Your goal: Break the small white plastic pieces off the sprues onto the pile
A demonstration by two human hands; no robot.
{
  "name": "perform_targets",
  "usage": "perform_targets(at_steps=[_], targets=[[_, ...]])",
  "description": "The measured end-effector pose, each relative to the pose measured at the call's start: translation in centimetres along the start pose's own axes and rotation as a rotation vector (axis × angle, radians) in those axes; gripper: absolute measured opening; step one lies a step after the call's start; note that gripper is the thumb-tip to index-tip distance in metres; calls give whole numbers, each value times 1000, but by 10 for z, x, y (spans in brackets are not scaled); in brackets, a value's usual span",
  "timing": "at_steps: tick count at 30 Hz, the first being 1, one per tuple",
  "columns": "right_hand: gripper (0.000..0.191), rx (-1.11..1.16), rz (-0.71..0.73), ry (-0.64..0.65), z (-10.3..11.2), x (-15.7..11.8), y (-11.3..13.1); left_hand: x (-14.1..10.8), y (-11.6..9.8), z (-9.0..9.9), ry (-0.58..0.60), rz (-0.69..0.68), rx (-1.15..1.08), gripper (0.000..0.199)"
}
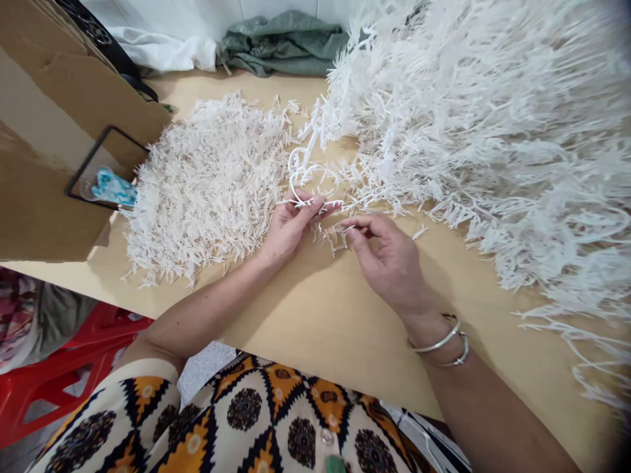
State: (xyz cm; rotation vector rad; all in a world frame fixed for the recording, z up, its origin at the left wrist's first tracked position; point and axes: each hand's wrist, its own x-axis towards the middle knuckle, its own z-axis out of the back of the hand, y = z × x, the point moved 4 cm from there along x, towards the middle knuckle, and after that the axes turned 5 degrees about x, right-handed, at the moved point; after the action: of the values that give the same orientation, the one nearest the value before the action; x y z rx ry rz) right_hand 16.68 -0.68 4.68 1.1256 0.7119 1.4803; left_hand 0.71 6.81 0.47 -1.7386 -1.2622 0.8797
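My left hand [290, 226] pinches a thin white branched plastic strand [297, 172], which curls up from the fingers toward the back. Just to its right, my right hand [387, 256] holds a small white sprig [349, 230] between thumb and forefinger. A few loose sprigs [334, 242] lie on the table between the hands. To the left spreads a flat pile of short white sprigs [211, 184]. A larger, taller heap of white branched strands [473, 131] covers the right side.
At the left stands a cardboard box [49, 164] beside a black wire frame [81, 174] and a clear cup with blue-and-white material [113, 187]. Dark green cloth [283, 43] and white cloth [162, 49] lie along the wall. Red stools [59, 368] stand below the table's left edge.
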Motion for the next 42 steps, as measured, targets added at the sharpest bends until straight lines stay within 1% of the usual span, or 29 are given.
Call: perform_targets(at_steps=[2, 6, 8, 10, 12, 15, 17, 20, 23, 26, 28, 30, 32, 33, 34, 37, 39, 40, 42], targets=[[16, -89, 57, -94, 9, 2, -5, 1, -6, 0, 17, -4, -28, 49], [18, -216, 156, -208, 22, 6, -16, 1, -25, -1, 48, -48, 9, 49], [18, -283, 210, -274, 30, 7, -21, -1, -35, -3, 81, -77, 39, 49], [18, -367, 191, -332, 37, 8, -27, -4, -45, -7, 127, -102, 75, 49], [16, -429, 117, -377, 42, 10, -34, -8, -53, -11, 176, -126, 129, 49], [15, -464, 56, -431, 42, 9, -40, -12, -65, -15, 218, -184, 219, 48], [18, -484, 61, -426, 37, 7, -42, -14, -74, -17, 233, -233, 275, 46], [26, -504, 61, -348, 27, 6, -48, -16, -89, -20, 260, -323, 367, 43], [36, -529, -18, -272, 18, 5, -54, -18, -104, -25, 287, -412, 451, 39], [42, -571, -94, -223, 6, 1, -54, -19, -117, -28, 325, -506, 488, 31], [49, -561, -61, -164, -8, -3, -48, -20, -124, -27, 326, -581, 476, 29], [54, -502, 49, -82, -23, -8, -39, -24, -129, -26, 338, -623, 468, 29], [51, -414, 178, -29, -32, -10, -30, -30, -130, -27, 401, -625, 480, 26], [47, -376, 223, -31, -32, -10, -27, -34, -129, -27, 447, -610, 490, 23], [44, -349, 250, -60, -29, -8, -26, -38, -128, -27, 494, -590, 498, 20], [36, -320, 265, -211, -8, 1, -32, -51, -124, -24, 618, -530, 483, 13], [33, -314, 255, -273, 3, 6, -41, -60, -122, -19, 667, -468, 460, 11], [32, -306, 246, -269, 5, 7, -45, -64, -121, -15, 682, -425, 451, 10], [31, -275, 233, -203, 1, 7, -49, -72, -121, -7, 722, -309, 448, 7]])
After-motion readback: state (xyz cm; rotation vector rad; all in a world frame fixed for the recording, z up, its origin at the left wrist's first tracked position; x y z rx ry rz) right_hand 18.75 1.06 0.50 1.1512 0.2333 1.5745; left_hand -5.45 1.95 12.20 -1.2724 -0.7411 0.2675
